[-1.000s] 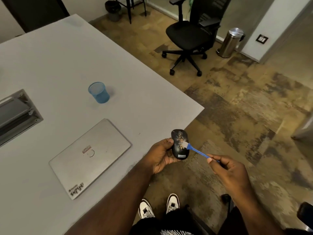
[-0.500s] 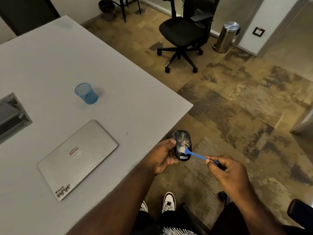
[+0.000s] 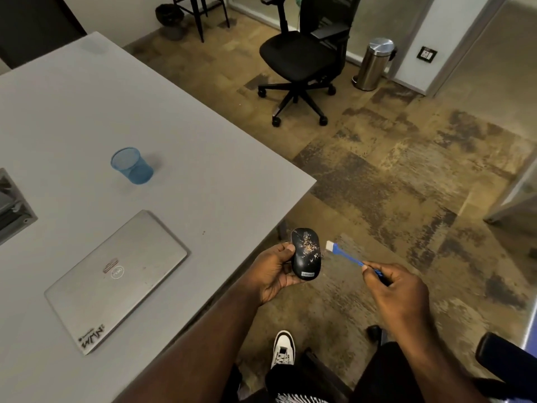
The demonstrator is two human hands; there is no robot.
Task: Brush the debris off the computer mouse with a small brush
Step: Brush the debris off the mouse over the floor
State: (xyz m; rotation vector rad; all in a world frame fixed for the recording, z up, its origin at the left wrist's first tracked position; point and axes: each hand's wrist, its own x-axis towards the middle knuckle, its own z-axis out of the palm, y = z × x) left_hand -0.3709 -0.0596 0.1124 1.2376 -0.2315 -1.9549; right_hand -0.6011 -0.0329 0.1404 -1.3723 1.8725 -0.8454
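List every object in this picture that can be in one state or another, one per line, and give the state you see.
Black computer mouse: held in the left hand, speckled with debris.
Small blue brush: gripped by the right hand, bristles just clear of the mouse.
Silver laptop: lid closed, flat on the table.
Blue mesh cup: upright.
Steel pedal bin: lid closed.

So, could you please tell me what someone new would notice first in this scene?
Probably the black computer mouse speckled with tan debris, held in the left hand just past the grey table's corner. Beside it, apart from the mouse, the right hand holds a small blue-handled brush. A closed silver laptop lies on the table.
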